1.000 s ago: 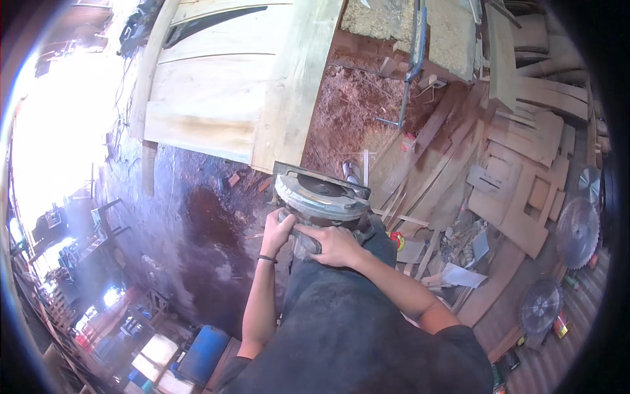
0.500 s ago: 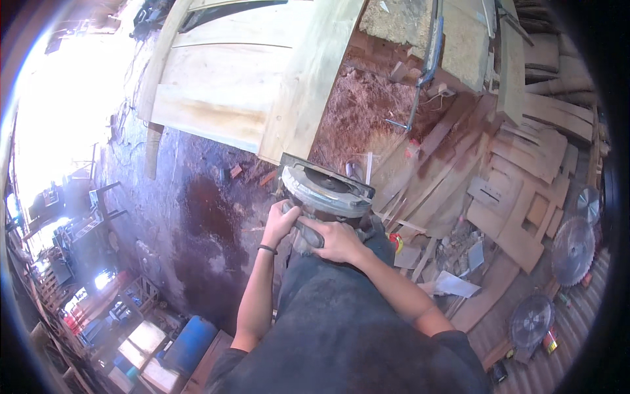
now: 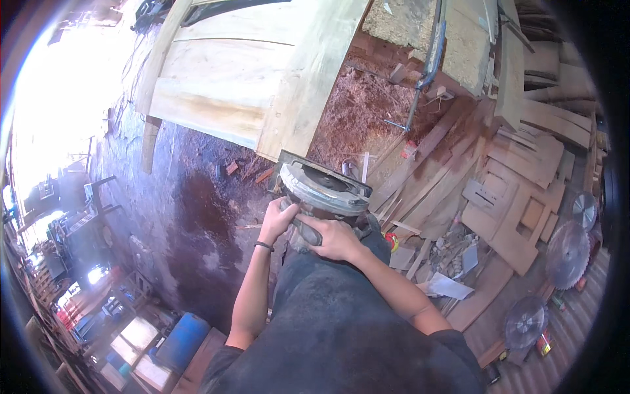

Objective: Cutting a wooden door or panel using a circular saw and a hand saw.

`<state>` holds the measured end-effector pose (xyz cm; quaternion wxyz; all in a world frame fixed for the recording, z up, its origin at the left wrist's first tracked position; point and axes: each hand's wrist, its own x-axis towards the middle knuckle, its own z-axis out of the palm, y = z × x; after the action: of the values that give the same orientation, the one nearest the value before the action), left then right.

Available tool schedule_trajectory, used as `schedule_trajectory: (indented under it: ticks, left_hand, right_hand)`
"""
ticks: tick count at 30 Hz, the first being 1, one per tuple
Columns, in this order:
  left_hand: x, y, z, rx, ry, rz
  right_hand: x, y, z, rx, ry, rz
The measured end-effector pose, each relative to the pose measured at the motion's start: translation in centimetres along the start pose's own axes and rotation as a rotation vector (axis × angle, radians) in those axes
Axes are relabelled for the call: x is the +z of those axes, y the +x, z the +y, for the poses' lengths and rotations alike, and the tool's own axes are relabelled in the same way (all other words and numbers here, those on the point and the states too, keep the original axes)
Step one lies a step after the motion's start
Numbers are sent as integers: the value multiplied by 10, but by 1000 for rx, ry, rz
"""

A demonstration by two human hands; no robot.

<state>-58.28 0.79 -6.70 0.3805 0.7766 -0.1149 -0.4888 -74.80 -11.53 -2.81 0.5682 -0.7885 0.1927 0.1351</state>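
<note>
Both hands grip a circular saw (image 3: 323,190) with a pale, worn blade guard and a dark base plate. My left hand (image 3: 279,218) is closed on the left part of its handle. Wrapped round the rear handle is my right hand (image 3: 333,238), close beside the left one. The saw is tilted, its base plate facing away from me, near the lower corner of a pale wooden panel (image 3: 223,105). Whether plate and panel touch I cannot tell. The blade is mostly hidden by the guard.
Long wooden boards (image 3: 420,177) lie to the right, beside sawdust (image 3: 364,108). A blue-barred clamp (image 3: 432,62) stands beyond. Round saw blades (image 3: 568,255) rest at the far right. A blue drum (image 3: 182,343) is at lower left. White paper (image 3: 449,286) lies among scraps.
The view has shifted slightly, and the surroundings sit a little further left in it. My hands keep the same grip on the saw, which barely moves against the panel.
</note>
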Motion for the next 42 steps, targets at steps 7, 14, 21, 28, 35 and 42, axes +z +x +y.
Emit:
schedule_trajectory:
  ticks: [7,14,21,28,35,42]
  left_hand:
    - [0,-2,8,-69,13,-7]
    - [-4,0,3,-22,-4,-18]
    - [-45,-21,73,207,683,87]
    - [-51,-110,228,1086,263,244]
    - [-56,-189,284,1467,406,298]
    - [-47,-183,273,1546,334,319]
  right_hand:
    - [-3,1,-1,51,4,-51]
    - [-5,3,-4,63,-26,-68]
    - [-4,-1,1,77,-57,-71]
    - [-2,-2,6,67,-50,-67]
    - [3,4,6,10,-52,-26]
    - [3,3,9,25,-46,-33]
